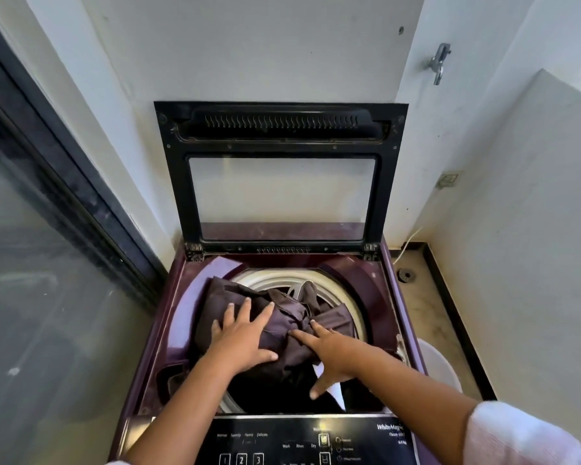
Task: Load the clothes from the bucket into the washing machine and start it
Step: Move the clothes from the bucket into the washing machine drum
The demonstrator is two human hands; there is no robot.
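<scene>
A maroon top-loading washing machine [182, 317] stands below me with its glass lid [282, 196] raised against the wall. A bundle of dark brown clothes [292, 317] lies heaped over the drum's white rim [336, 290], partly hanging over its left edge. My left hand [245, 337] presses flat on the left of the bundle with fingers spread. My right hand [332, 354] presses on the bundle's right side, fingers straight and spread. A white bucket [440, 367] shows at the machine's right, mostly hidden.
The black control panel [302, 441] with numbered buttons lies at the machine's near edge. A glass sliding door [47, 263] runs along the left. A tap [437, 63] juts from the wall at upper right. A floor drain [406, 275] sits beside the machine.
</scene>
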